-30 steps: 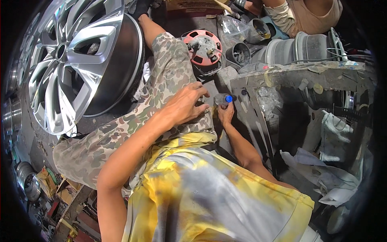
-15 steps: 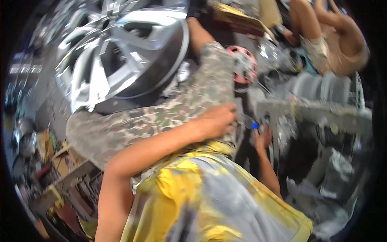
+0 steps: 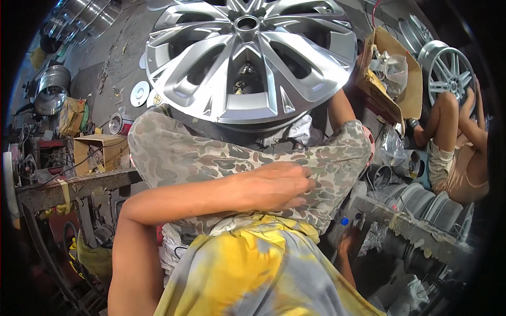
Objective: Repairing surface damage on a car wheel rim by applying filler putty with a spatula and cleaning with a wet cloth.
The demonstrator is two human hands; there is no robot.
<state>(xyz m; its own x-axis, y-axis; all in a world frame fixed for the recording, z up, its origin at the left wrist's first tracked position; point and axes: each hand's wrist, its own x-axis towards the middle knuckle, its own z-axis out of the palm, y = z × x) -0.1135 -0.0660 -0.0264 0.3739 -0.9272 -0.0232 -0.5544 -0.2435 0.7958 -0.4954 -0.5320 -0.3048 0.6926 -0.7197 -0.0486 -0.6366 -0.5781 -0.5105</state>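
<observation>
Across my lap lies my left forearm. My left hand (image 3: 279,185) rests on the camouflage trousers (image 3: 232,158), its fingers curled in and nothing visible in them. Down at my right side hangs my right hand (image 3: 346,241), dim and partly hidden by my shirt. Its fingers are hard to make out. A small blue cap (image 3: 344,221) is just above them; I cannot tell whether the hand touches it. In front of my knees sits a large silver alloy wheel (image 3: 247,105), face up and apart from both hands.
An open cardboard box (image 3: 406,102) holds plastic-wrapped items at the right. Beyond it another person (image 3: 457,152) sits by a multi-spoke wheel (image 3: 451,79). More rims (image 3: 421,205) stand behind a worn ledge (image 3: 416,226). A metal frame (image 3: 79,187) and small carton (image 3: 100,152) are at left.
My view has turned, so the wheel now appears centred and upright ahead. The left hand stays on my lap. The right hand stays low beside the blue cap.
</observation>
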